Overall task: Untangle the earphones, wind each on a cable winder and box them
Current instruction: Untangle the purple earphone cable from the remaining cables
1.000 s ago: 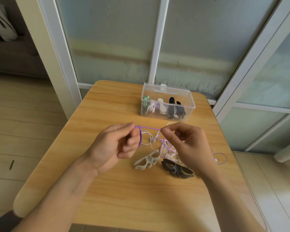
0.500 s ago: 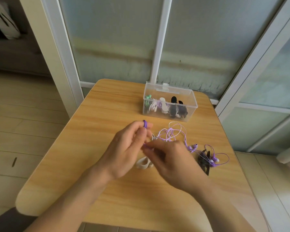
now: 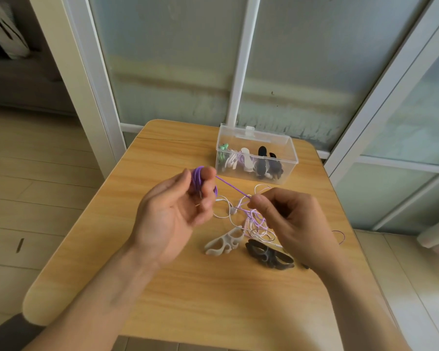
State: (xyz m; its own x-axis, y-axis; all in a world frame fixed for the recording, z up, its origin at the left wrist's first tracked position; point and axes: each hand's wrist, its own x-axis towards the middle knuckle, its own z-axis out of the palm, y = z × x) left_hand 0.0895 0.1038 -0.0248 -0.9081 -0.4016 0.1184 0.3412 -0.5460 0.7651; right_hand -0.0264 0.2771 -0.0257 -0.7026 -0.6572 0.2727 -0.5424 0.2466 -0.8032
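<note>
My left hand [image 3: 173, 211] is raised above the wooden table [image 3: 188, 287], with a purple earphone cable [image 3: 197, 178] coiled in several loops around its fingers. A taut purple strand runs from that coil down to my right hand [image 3: 289, 224], which pinches it at the fingertips. Under the right hand lies a tangle of white and purple earphone cable [image 3: 254, 221]. A white cable winder [image 3: 224, 243] and a black cable winder [image 3: 269, 254] lie flat on the table just in front of the tangle.
A clear plastic box [image 3: 287, 150] stands open at the table's far side, holding several wound earphones in green, white and black. A loose purple cable end [image 3: 341, 235] shows near the right table edge. White-framed glass panels rise behind the table.
My hands came together and have drawn apart again. The coil of purple cable on my left fingers has grown thicker, and the strand is stretched taut to the right hand.
</note>
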